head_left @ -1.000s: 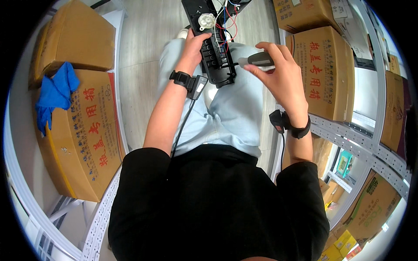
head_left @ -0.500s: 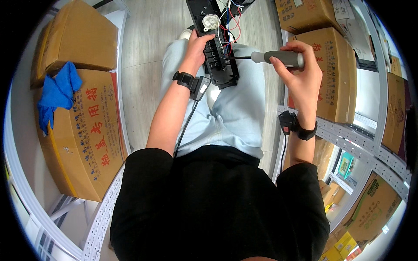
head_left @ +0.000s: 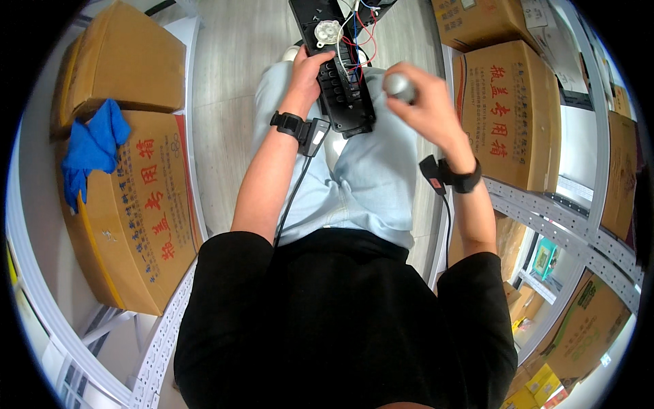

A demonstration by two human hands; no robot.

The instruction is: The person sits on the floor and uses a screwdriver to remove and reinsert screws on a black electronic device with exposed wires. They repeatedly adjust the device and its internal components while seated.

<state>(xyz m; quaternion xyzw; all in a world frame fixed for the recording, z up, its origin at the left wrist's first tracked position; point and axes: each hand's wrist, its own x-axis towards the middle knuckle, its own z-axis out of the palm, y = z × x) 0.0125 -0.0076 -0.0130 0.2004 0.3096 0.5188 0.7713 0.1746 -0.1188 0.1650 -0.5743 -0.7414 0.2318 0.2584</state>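
My left hand (head_left: 304, 80) grips the left side of a long black plastic housing (head_left: 351, 117) that lies over my thighs, with its thumb on the inside. The housing holds a clear round part (head_left: 327, 32), a row of black components and loose red, blue and white wires (head_left: 368, 37). My right hand (head_left: 429, 102), blurred by motion, is closed round the grey screwdriver (head_left: 399, 86) just right of the housing. The handle's end faces up toward the camera; I cannot make out the shaft or where its tip is.
Metal shelving (head_left: 579, 238) with large cardboard boxes (head_left: 511, 116) flanks me on both sides. A blue cloth (head_left: 95, 146) hangs over the left box (head_left: 150, 245). My legs (head_left: 375, 184) are on a grey plank floor (head_left: 228, 102). Cabled devices (head_left: 436, 176) are strapped to both wrists.
My right hand first moved right with the screwdriver lying sideways, then swung back left and turned the handle upward. My left hand and the housing have barely moved.
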